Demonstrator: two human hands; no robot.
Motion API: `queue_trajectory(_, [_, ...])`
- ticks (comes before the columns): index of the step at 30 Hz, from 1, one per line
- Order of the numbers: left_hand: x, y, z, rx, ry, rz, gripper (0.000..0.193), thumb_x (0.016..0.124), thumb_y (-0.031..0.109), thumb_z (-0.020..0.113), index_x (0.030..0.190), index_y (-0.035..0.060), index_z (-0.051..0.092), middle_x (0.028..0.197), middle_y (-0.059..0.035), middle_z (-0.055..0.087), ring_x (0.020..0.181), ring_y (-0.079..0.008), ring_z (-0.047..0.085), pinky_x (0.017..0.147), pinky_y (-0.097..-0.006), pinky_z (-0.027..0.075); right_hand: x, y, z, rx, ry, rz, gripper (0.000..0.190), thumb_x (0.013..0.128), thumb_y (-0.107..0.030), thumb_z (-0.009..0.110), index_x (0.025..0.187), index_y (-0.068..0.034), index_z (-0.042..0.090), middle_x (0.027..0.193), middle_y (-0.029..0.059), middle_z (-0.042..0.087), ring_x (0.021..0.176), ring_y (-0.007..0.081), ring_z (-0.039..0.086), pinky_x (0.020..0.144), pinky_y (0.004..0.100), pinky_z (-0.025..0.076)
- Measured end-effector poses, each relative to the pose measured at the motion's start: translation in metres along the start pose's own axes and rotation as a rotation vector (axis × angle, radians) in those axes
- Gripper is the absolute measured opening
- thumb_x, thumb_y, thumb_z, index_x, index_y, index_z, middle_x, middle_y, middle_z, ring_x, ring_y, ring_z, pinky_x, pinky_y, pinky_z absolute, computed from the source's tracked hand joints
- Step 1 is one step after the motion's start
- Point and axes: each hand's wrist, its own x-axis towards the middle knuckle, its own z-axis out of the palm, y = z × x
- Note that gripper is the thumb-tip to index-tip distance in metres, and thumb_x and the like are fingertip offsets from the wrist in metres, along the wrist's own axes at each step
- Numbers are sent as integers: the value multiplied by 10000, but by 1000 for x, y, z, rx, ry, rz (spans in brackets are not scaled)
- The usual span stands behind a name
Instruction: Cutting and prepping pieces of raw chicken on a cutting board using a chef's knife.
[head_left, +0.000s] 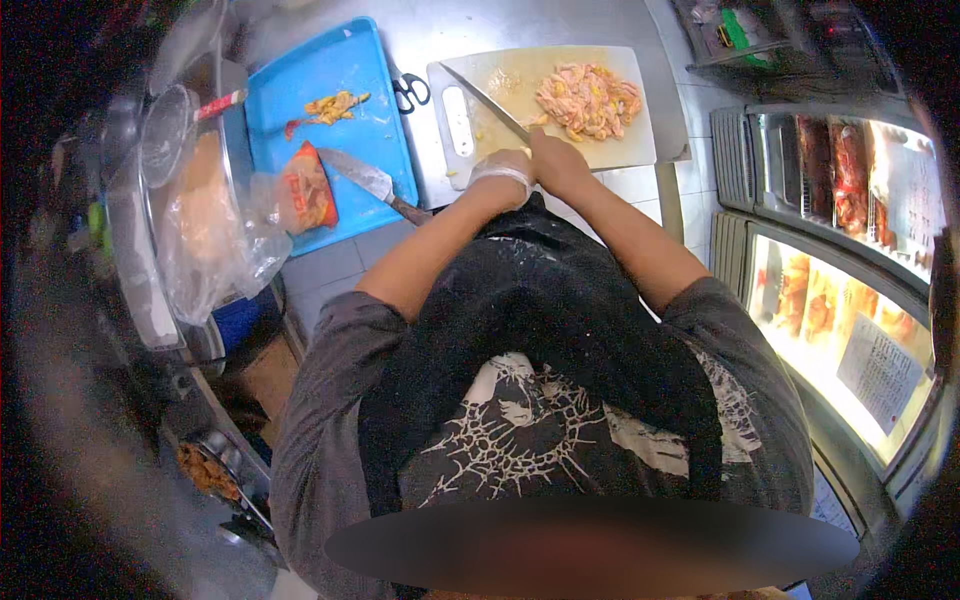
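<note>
My right hand is closed around the handle of a long kitchen knife, whose blade points up and left over a white cutting board. My left hand, in a clear thin glove, is by the board's near edge beside the right; its fingers are partly hidden, so whether it grips anything is unclear. A heap of pale, cut raw meat, seemingly chicken, lies on the board's right part. One small piece sits near the blade. Left of the board, a blue tray holds yellowish scraps.
A wide-bladed knife and a red-orange packet lie on the tray. Black scissor handles stick out between tray and board. At left are a metal container with a plastic bag and a strainer. Lit glass-door fridges stand at right.
</note>
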Motion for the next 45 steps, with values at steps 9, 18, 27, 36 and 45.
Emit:
queue_trajectory(9, [13,-19,-60,393,168,214,280,909,217,493,959,30,696,1003,-239,672,951,-351,666,849,-437,522,-68,42,-9,2,-1,140,202,966,-215,447,1012,-20,467,830,276,633,819,464,618,727,565,457])
queue_trajectory(18, [55,-3,-47,-113,-9,183,380,802,389,717,820,9,706,759,-136,671,708,-221,631,640,-379,489,-93,46,-59,166,204,298,209,966,-189,439,1029,8,468,845,307,632,837,491,611,745,581,464])
queue_trajectory(27, [70,-45,-22,119,-105,205,305,830,254,594,920,-15,706,950,-240,684,839,-345,674,723,-419,514,-86,33,-34,124,-53,199,209,940,-166,425,1013,14,502,914,270,644,901,437,625,782,550,465])
queue_trajectory(36, [35,-17,-9,-70,126,-67,359,848,297,540,955,-4,704,1036,-262,657,985,-390,645,875,-424,508,-78,20,-20,14,-107,183,185,911,-110,393,1036,2,471,893,280,648,862,445,645,733,546,492])
queue_trajectory(45, [18,-3,23,24,145,75,280,857,269,598,953,25,698,1013,-227,675,967,-376,658,860,-437,530,-29,22,4,34,-24,109,193,923,-123,382,1058,-15,468,947,286,644,898,448,638,750,535,495])
